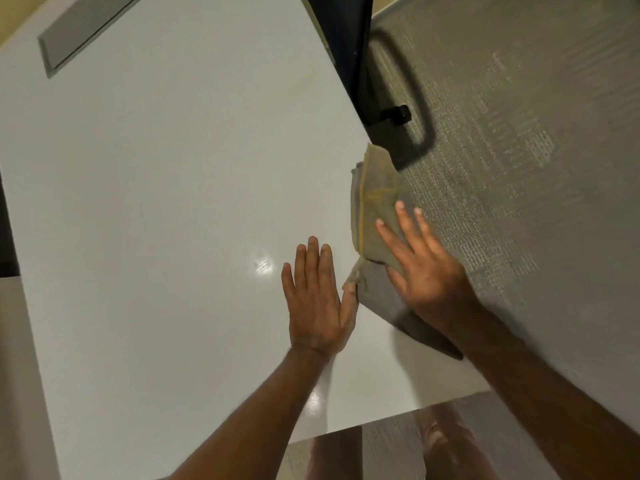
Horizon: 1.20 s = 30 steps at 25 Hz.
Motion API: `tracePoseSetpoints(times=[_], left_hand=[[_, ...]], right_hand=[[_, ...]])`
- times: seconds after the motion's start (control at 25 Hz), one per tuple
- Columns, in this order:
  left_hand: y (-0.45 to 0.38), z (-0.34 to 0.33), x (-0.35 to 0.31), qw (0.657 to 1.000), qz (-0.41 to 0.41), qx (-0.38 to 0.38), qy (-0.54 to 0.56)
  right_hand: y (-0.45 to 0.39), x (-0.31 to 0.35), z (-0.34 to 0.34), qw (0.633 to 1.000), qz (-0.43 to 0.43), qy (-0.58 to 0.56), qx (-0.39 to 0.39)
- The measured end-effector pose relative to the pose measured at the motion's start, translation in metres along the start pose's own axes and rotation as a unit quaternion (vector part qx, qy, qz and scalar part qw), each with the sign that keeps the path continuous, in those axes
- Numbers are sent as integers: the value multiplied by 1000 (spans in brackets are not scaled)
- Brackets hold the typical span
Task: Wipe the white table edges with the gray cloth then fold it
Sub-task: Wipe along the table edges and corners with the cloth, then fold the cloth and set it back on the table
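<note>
The gray cloth (375, 199), with a yellow stitched hem, lies bunched on the right edge of the white table (166, 188) and hangs partly over it. My right hand (422, 268) presses flat on the cloth's lower half, fingers spread, blurred by motion. My left hand (317, 299) rests flat on the tabletop just left of the cloth, its thumb touching the cloth's lower corner. Part of the cloth is hidden under my right hand.
A gray recessed panel (79, 29) sits in the table's far left. A black chair base (377, 81) stands beyond the right edge on gray carpet (519, 150). The table's near edge runs below my arms, with a dark floor strip (346, 452) beneath.
</note>
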<state>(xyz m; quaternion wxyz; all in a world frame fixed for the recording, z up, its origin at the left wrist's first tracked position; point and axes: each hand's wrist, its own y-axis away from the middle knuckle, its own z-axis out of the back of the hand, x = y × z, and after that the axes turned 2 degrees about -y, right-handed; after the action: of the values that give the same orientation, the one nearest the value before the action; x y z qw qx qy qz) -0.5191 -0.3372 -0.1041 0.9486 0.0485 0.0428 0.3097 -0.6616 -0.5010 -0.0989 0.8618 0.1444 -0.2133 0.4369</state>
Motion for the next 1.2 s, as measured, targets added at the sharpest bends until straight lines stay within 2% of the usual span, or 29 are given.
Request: tracePoseSetpoints(times=[0.2, 0.32, 0.6, 0.72, 0.84, 1.04, 1.12, 1.2], left_hand=[[-1, -1, -1, 1000, -5, -9, 17], [0, 2, -1, 1000, -3, -8, 27], [4, 13, 13, 979, -3, -15, 202], [31, 9, 49, 990, -21, -16, 142], [84, 1, 120, 997, 5, -43, 70], [165, 1, 227, 986, 79, -131, 69], [181, 4, 249, 975, 108, -148, 124], [187, 13, 264, 953, 153, -133, 223]], right_hand=[[-105, 11, 8, 999, -36, 22, 0], [-126, 21, 2, 996, -78, 48, -4], [-38, 49, -18, 983, -137, 118, -34], [-2, 76, -34, 978, -157, 134, -37], [13, 121, -60, 975, -164, 145, -27], [-4, 233, -124, 982, -86, 168, -12], [-16, 281, -149, 986, -23, 165, 8], [-16, 320, -173, 985, 59, 160, 39]])
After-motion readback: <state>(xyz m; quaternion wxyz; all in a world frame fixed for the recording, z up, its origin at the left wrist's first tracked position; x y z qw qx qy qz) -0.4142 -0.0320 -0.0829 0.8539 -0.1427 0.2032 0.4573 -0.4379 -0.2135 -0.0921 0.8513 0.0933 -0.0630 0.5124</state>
